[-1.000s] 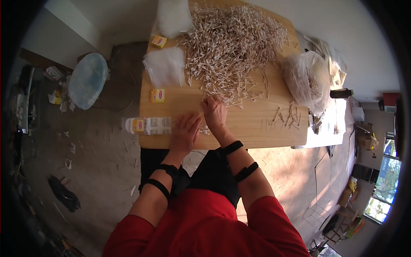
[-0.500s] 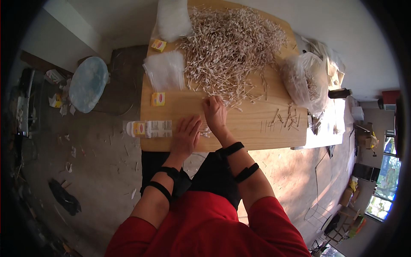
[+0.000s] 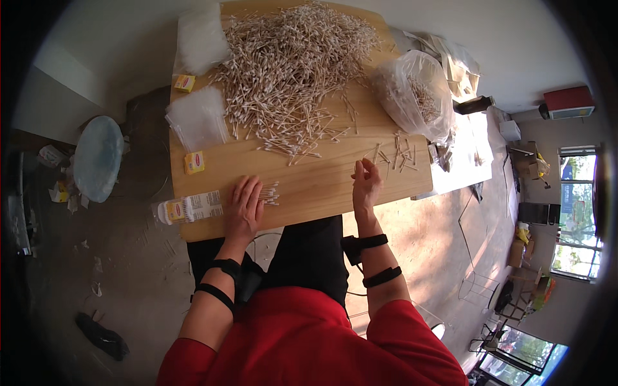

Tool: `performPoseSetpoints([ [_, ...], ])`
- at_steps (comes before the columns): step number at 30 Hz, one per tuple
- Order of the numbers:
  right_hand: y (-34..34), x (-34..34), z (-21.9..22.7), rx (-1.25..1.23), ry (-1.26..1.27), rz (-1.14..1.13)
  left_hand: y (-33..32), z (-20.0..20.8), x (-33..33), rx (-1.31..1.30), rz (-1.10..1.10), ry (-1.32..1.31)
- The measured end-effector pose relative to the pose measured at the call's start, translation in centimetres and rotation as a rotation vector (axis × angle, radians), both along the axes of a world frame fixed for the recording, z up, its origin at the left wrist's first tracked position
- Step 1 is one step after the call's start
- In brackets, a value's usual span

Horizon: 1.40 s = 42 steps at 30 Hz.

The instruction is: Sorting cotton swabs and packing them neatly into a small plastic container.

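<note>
My left hand (image 3: 243, 211) lies flat, fingers stretched out, over the open end of a clear plastic packet (image 3: 205, 204) near the table's front edge. White-tipped cotton swabs (image 3: 270, 193) stick out to the right from under it. More swabs fill the packet's left end, behind a yellow card (image 3: 175, 210). My right hand (image 3: 367, 185) is over the front right of the table with its fingers curled together; whether anything is between them is hidden. Just beyond its fingertips are scattered loose swabs (image 3: 404, 154). Farther back spreads a large heap of cotton swabs (image 3: 290, 71).
On the wooden table's (image 3: 309, 177) left side lie stacked clear bags (image 3: 198, 119), more clear bags (image 3: 203, 38) and small stacks of yellow cards (image 3: 194, 163). A plastic sack of swabs (image 3: 415, 96) stands at the right edge. A round blue stool (image 3: 98, 159) stands left on the littered floor.
My right hand has moved from the front edge of the swab heap rightward toward the scattered swabs. My left hand stays on the packet. The whole view has shifted and tilted.
</note>
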State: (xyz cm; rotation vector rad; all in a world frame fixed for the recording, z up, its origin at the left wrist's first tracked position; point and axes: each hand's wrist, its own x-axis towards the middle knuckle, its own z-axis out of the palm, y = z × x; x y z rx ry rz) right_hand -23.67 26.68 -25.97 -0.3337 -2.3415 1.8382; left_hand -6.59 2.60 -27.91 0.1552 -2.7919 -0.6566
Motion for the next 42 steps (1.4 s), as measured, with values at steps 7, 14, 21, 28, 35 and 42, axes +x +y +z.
performPoseSetpoints([
  [7,-6.7,3.3,-0.6,0.503,0.184,0.512,0.3,0.3,-0.3,0.019,-0.017,-0.009],
  [14,-11.0,1.8,-2.6,0.715,0.135,0.384,0.4,-0.2,-0.2,-0.025,0.005,-0.013],
  [21,-8.0,0.6,-0.7,0.728,0.166,0.176,0.1,0.0,0.2,-0.009,0.005,-0.007],
  [28,-10.2,3.3,-0.5,0.506,0.306,0.815,0.1,0.0,0.1,0.016,-0.001,-0.010],
  [35,-10.6,3.7,-1.6,0.531,0.328,0.993,-0.7,0.3,-0.1,0.328,0.024,0.199],
  [42,-8.9,6.6,-2.1,0.505,0.355,0.559,-1.0,0.5,-1.1,0.349,-0.072,0.005],
])
